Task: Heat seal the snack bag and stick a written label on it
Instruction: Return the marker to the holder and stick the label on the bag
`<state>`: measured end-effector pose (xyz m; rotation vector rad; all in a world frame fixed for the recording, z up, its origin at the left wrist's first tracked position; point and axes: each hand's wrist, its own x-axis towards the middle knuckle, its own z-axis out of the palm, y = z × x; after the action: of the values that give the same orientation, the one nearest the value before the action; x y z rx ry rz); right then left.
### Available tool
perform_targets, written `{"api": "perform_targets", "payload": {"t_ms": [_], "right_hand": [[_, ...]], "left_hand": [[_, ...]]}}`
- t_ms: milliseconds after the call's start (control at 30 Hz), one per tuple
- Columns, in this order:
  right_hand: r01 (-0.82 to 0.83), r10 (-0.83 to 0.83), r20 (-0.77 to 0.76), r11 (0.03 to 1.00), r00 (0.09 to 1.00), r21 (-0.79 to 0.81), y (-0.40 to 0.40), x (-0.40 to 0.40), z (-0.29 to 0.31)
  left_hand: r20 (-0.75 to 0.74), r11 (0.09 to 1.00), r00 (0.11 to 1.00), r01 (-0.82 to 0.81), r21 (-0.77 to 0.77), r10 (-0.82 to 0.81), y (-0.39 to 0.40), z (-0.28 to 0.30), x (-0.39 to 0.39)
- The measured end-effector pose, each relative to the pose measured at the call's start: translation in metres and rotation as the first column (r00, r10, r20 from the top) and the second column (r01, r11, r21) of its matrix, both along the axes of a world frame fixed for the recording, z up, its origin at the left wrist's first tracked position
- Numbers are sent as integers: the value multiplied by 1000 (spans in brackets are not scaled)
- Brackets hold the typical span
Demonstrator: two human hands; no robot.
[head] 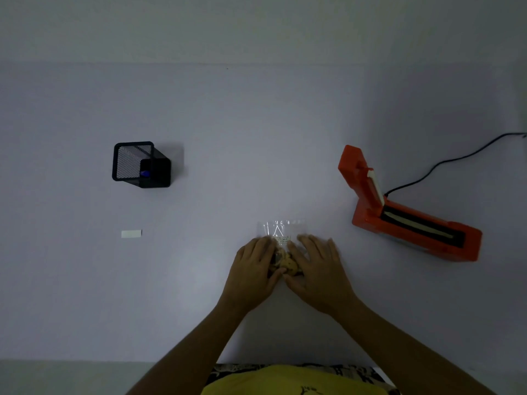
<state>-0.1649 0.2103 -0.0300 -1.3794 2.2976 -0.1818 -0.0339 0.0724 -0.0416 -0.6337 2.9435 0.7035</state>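
- Our left hand (255, 265) and right hand (316, 269) lie flat on the clear snack bag (281, 238), just below the middle of the frame, fingers laid close together and pressing down; neither pinches anything.
- Cookies (288, 265) show between the hands, and a small slip with writing (281, 238) sits on the bag, so we judge the label is already on and is being smoothed down.
- The bag's top edge is too faint for us to tell whether it is sealed.
- The orange sealer (410, 212) at the right of the frame stands open with its cord (445, 163) trailing off.
- At lower left lies a white strip (131, 233), possibly label backing; above it a black mesh cup (141, 164) holds something blue.
- The table (228, 138) is plain white and the room is dim.
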Motion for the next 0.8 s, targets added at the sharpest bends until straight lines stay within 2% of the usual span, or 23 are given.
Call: {"api": "perform_targets", "payload": {"t_ms": [233, 333, 500, 633, 800], "right_hand": [[-13, 13, 2, 998, 1000, 58, 1, 6, -5], [-42, 47, -49, 994, 998, 102, 1, 6, -7], [-35, 35, -124, 999, 992, 2, -11, 4, -9], [-16, 12, -144, 1000, 989, -26, -50, -4, -10], [58, -65, -179, 997, 982, -44, -137, -41, -12]], "left_hand": [[62, 1000, 998, -6, 16, 5, -3, 5, -3], [61, 1000, 998, 13, 22, -15, -5, 5, -1], [115, 999, 993, 40, -17, -38, -20, 0, 3], [91, 998, 996, -19, -54, 24, -50, -2, -11], [82, 994, 996, -31, -103, 40, -131, -3, -62]]}}
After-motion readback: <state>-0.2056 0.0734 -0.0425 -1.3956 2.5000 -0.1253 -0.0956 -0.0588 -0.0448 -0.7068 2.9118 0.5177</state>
